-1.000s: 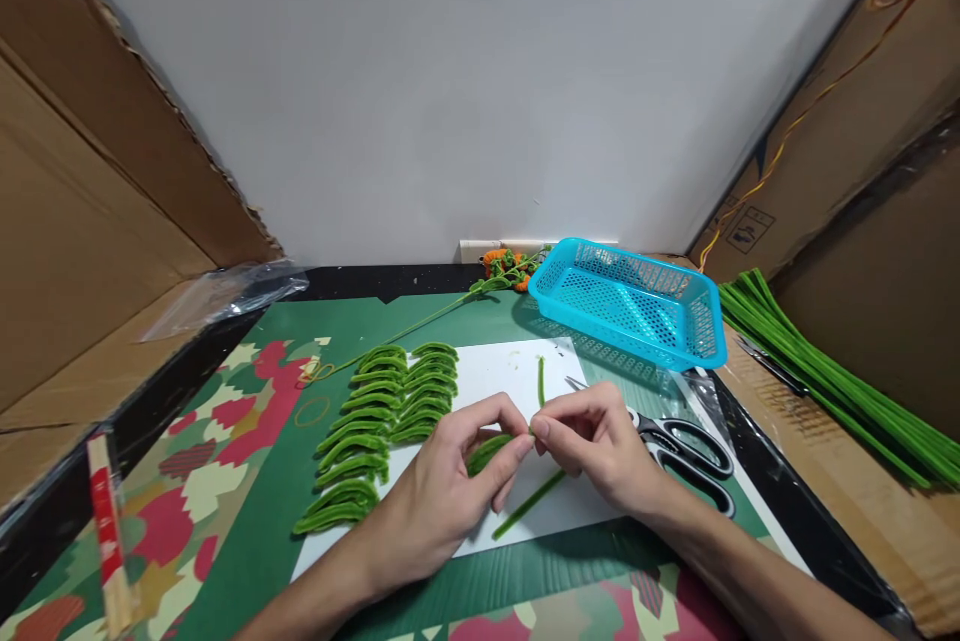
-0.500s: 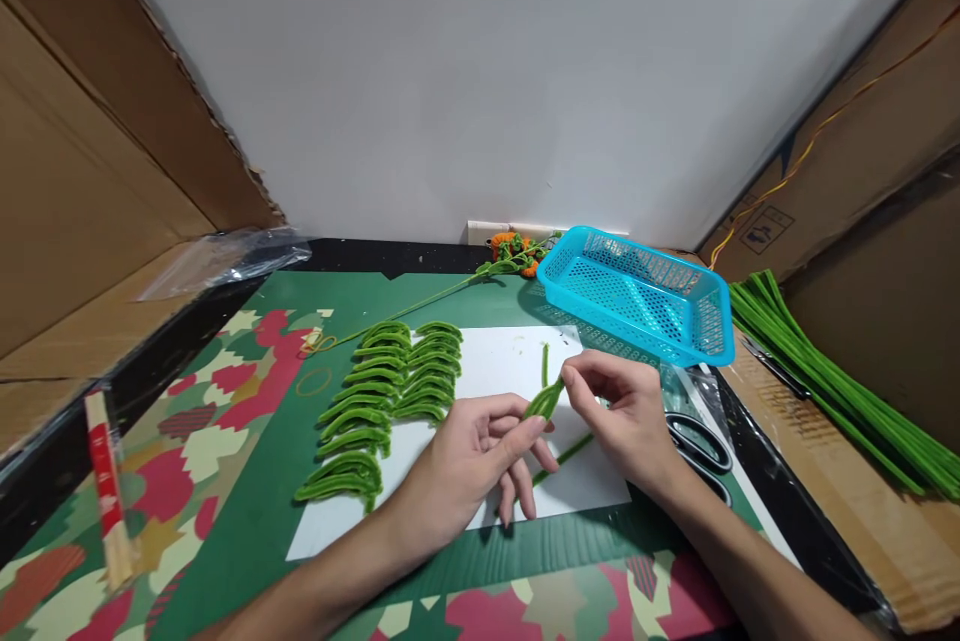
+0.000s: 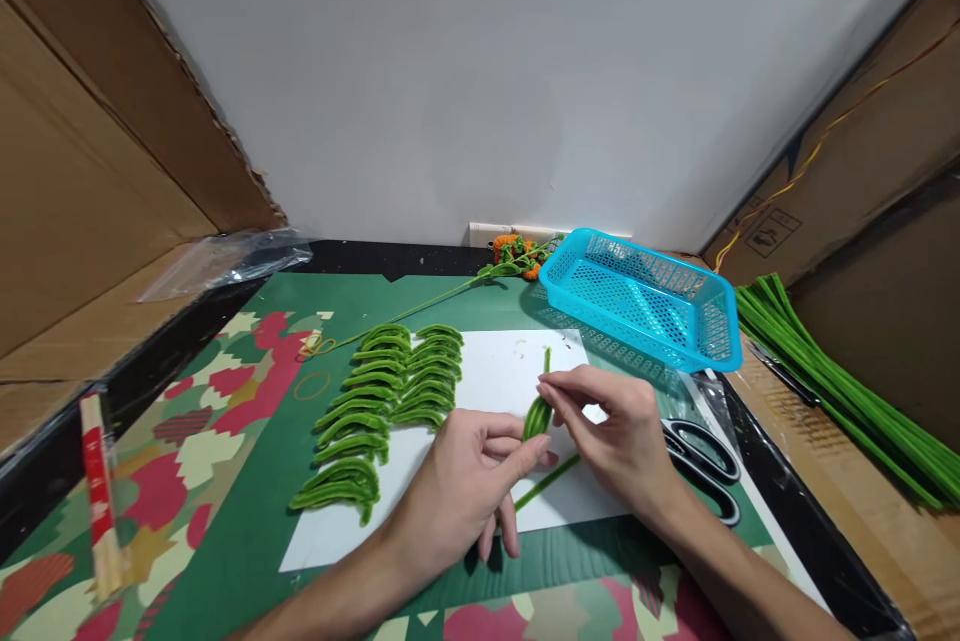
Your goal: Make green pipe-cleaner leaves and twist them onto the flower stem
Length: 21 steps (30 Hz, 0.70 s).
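Now the green looped piece (image 3: 537,418) slants more steeply than a moment ago, gripped at both ends: left hand (image 3: 461,476) narrow on its lower end, right hand (image 3: 626,426) pinching its upper tip; shape probably steadied. Fingertips obscure both ends. Right of the right grip, scissors (image 3: 705,471), blades hidden

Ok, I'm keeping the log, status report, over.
Left hand and right hand pinching one looped green piece. Loose green strip close by on white paper. Scissors partly hidden by right hand.
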Each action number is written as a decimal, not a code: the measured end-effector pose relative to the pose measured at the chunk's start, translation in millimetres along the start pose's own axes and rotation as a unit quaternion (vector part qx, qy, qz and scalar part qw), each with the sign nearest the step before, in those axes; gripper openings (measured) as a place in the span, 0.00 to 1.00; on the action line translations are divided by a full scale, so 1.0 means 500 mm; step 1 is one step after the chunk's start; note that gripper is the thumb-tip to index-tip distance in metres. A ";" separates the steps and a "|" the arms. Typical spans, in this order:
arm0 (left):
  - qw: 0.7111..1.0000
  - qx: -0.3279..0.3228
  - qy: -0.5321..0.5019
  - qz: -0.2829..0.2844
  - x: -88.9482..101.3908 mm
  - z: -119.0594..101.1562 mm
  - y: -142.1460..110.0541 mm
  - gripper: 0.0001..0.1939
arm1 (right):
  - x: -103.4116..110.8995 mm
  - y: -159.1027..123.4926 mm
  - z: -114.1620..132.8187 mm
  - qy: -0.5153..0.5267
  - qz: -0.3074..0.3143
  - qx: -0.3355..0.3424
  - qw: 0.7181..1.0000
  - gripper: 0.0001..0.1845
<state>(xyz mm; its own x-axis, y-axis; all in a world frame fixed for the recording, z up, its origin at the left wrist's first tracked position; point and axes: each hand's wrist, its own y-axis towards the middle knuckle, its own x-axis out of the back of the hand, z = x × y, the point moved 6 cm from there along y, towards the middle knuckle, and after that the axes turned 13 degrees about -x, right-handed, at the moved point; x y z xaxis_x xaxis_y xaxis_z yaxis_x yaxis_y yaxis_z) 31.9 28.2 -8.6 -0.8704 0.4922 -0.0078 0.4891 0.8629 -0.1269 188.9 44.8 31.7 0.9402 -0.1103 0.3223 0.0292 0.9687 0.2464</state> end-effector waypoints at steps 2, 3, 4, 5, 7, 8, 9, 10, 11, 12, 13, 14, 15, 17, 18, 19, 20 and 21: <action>1.000 0.001 -0.001 0.001 0.000 0.001 0.000 0.25 | 0.007 0.011 -0.011 0.047 0.004 -0.043 0.998 0.06; 1.000 -0.004 -0.006 0.003 0.000 0.000 0.000 0.24 | 0.007 0.017 -0.021 0.089 0.013 -0.081 0.993 0.07; 1.000 -0.011 -0.011 0.005 0.000 -0.001 0.001 0.24 | 0.005 0.021 -0.031 0.136 0.028 -0.120 0.983 0.09; 1.000 -0.020 -0.014 0.006 -0.001 -0.003 0.002 0.24 | -0.002 0.024 -0.040 0.180 0.052 -0.158 0.969 0.12; 0.999 -0.038 -0.019 0.009 -0.001 -0.005 0.005 0.24 | -0.024 0.022 -0.053 0.246 0.117 -0.219 0.937 0.16; 0.999 -0.045 -0.025 0.010 -0.002 -0.005 0.006 0.24 | -0.034 0.018 -0.056 0.259 0.145 -0.237 0.925 0.17; 0.998 -0.048 -0.036 0.011 -0.002 -0.004 0.008 0.23 | -0.041 0.014 -0.058 0.260 0.163 -0.243 0.920 0.16; 0.997 -0.048 -0.052 0.012 -0.003 -0.001 0.010 0.23 | -0.044 0.010 -0.059 0.248 0.166 -0.237 0.925 0.14; 0.996 -0.046 -0.069 0.013 -0.003 0.001 0.011 0.23 | -0.042 0.006 -0.058 0.227 0.152 -0.221 0.936 0.12; 0.996 -0.043 -0.083 0.012 -0.002 0.004 0.014 0.22 | -0.037 0.004 -0.055 0.199 0.126 -0.194 0.952 0.10; 0.995 -0.040 -0.092 0.011 -0.001 0.007 0.016 0.22 | -0.030 0.001 -0.049 0.167 0.095 -0.161 0.968 0.08; 0.995 -0.037 -0.093 0.010 0.001 0.008 0.018 0.21 | -0.024 -0.002 -0.043 0.136 0.068 -0.130 0.980 0.07; 0.995 -0.034 -0.091 0.009 0.003 0.009 0.019 0.21 | -0.021 -0.004 -0.037 0.114 0.051 -0.107 0.986 0.07; 0.996 -0.033 -0.086 0.006 0.006 0.009 0.020 0.20 | -0.023 -0.005 -0.030 0.116 0.055 -0.098 0.987 0.09; 0.996 -0.033 -0.085 0.003 0.007 0.008 0.020 0.20 | -0.027 -0.004 -0.030 0.138 0.071 -0.108 0.982 0.10; 0.996 -0.034 -0.084 -0.002 0.008 0.007 0.019 0.20 | -0.032 -0.004 -0.031 0.166 0.089 -0.123 0.974 0.12; 0.996 -0.034 -0.082 -0.009 0.009 0.007 0.017 0.21 | -0.036 -0.004 -0.032 0.192 0.105 -0.134 0.967 0.15; 0.996 -0.034 -0.078 -0.016 0.009 0.007 0.016 0.21 | -0.038 -0.004 -0.032 0.208 0.115 -0.140 0.961 0.17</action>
<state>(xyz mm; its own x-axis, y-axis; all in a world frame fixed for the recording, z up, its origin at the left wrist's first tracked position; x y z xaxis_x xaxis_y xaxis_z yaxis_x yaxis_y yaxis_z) 31.5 36.9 -12.9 -0.8813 0.4447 -0.1599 0.4585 0.8866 -0.0616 176.4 48.5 10.5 0.9855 0.1554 -0.0684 -0.1597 0.9852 -0.0616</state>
